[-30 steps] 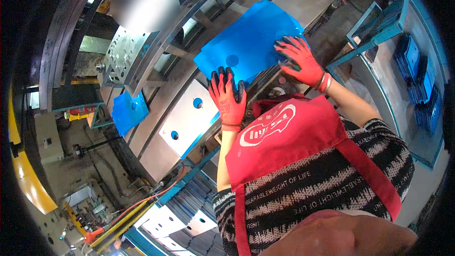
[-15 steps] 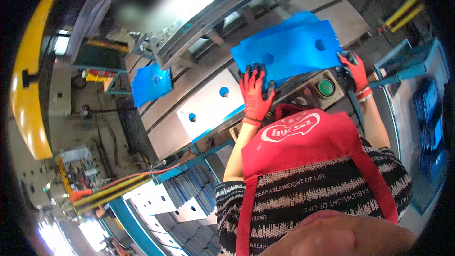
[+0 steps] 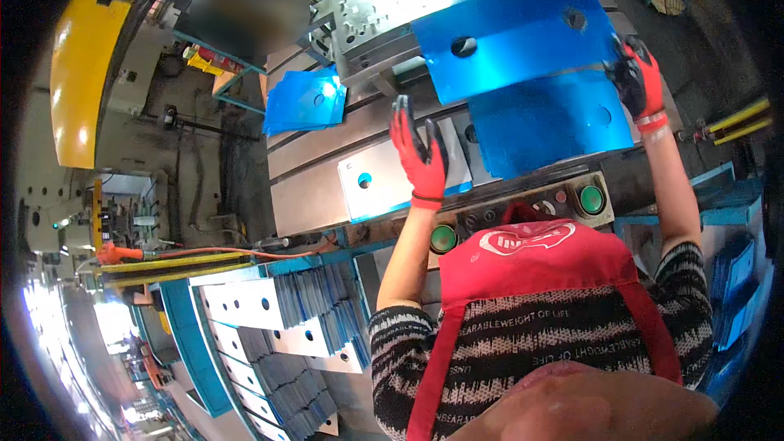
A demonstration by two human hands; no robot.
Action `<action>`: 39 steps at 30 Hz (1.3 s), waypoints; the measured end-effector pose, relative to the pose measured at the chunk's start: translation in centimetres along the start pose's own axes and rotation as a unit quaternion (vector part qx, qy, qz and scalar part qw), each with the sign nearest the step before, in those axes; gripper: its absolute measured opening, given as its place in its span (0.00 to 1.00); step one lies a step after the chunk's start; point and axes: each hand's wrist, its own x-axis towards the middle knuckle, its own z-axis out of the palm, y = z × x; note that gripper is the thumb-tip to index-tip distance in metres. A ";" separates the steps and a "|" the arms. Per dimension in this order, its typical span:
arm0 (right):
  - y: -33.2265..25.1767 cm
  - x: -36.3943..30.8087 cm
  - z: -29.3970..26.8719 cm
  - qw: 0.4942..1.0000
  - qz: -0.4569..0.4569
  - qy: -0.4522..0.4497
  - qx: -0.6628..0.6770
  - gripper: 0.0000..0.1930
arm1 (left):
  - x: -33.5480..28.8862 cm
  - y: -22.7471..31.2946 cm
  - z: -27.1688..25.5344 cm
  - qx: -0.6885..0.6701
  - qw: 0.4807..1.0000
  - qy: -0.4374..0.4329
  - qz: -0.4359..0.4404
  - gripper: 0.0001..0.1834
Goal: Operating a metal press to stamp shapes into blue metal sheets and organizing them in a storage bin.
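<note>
Visibly, left hand (image 3: 423,162) over white plate (image 3: 385,165), fingers apart; right hand (image 3: 643,86) at blue sheet (image 3: 518,42), grip unclear.

A thin, glossy blue rectangular sheet with two round holes (image 3: 523,45) spans the upper right of the frame, slanting upward rightward; its lower edge overlaps a duller blue sheet (image 3: 543,126) at centre right.

Blue sheet (image 3: 523,39), right hand (image 3: 640,83) at its edge, left hand (image 3: 420,155) spread
</note>
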 end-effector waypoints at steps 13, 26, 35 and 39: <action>1.2 18.9 14.4 0.809 0.309 0.034 0.498 0.10 | 11.6 -5.5 -1.3 0.154 0.985 0.036 0.069 0.33; 8.3 23.2 18.2 0.967 0.247 -0.051 0.022 0.20 | 16.7 -8.7 0.7 0.317 0.938 -0.064 0.126 0.28; 0.7 20.9 15.3 0.915 0.022 -0.118 -0.386 0.23 | 17.2 -8.4 0.4 0.364 0.917 -0.071 0.147 0.29; -3.6 20.7 13.9 0.908 0.017 -0.068 -0.413 0.24 | 16.8 -8.0 -0.1 0.378 0.911 -0.064 0.155 0.27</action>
